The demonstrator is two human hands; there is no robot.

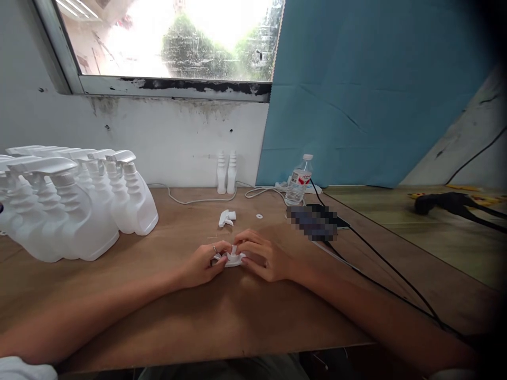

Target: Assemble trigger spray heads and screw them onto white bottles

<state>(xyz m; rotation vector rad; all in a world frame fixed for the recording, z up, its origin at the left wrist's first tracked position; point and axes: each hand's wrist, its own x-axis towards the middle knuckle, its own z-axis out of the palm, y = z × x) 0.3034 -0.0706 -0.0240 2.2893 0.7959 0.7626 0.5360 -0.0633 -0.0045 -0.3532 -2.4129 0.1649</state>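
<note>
- Nearest the camera, a white sleeve (27,368) shows at the lower left, and two bare forearms reach forward over the brown table (237,327).
- The white plastic piece (234,259) is held between the two hands just above or on the table; which of the two cannot be told. Its long axis runs roughly left to right, and a short stem on it points up and away from the person.
- The left hand (206,264), with a ring on one finger, grips the left end of the piece, its fingers bent and closed on it.
- The right hand (266,258) has its fingers curled over the right side of the piece, thumb below, gripping it.
- Just beyond the hands lies a loose white trigger head (226,218), its round end pointing right; to its right is a small white washer (259,216).
- Farther right, a dark phone (343,221), partly pixelated, lies near a clear bottle (297,184), with black cables (380,250) running toward the person.
- Two slim white bottles (232,177) stand upright side by side near the wall.
- At the left, white spray bottles (95,221) stand packed in rows.
</note>
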